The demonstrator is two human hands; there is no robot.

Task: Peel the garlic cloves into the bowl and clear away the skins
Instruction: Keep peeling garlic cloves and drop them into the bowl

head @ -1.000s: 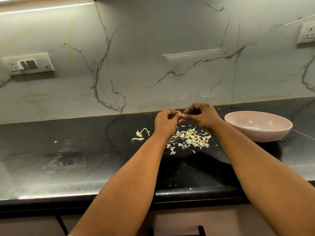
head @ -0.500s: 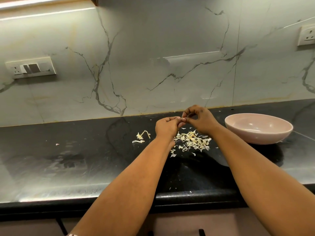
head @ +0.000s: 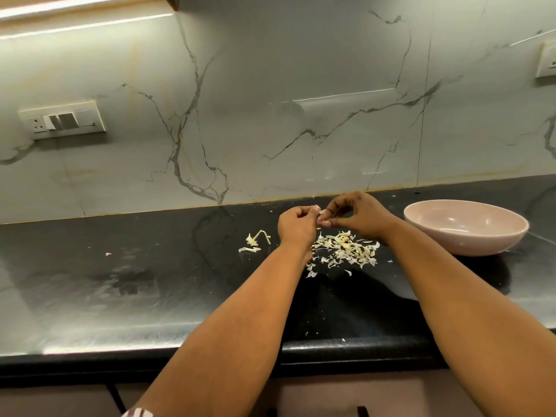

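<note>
Head cam: your left hand (head: 296, 225) & right hand (head: 359, 216) both pinch, prob., a garlic clove (head: 322, 212) above skins (head: 346, 251); bowl (head: 466, 239) to right.

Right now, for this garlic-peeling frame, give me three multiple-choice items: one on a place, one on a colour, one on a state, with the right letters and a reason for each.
1. Where does the round pale pink bowl stand on the black stone countertop?
A. To the right of the hands
B. Left of the hands
C. At the front edge

2. What colour is the heap of papery garlic skins?
A. Green
B. Cream-white
C. Red

3. What is the state of the two hands?
A. Both flat on the counter
B. One inside the bowl
C. Both pinching a small garlic clove between them

Answers:
1 A: the bowl sits beyond the right hand.
2 B: the flakes are pale against the dark stone.
3 C: the fingers of the left hand and of the right hand curl and meet on the clove above the heap.
</note>
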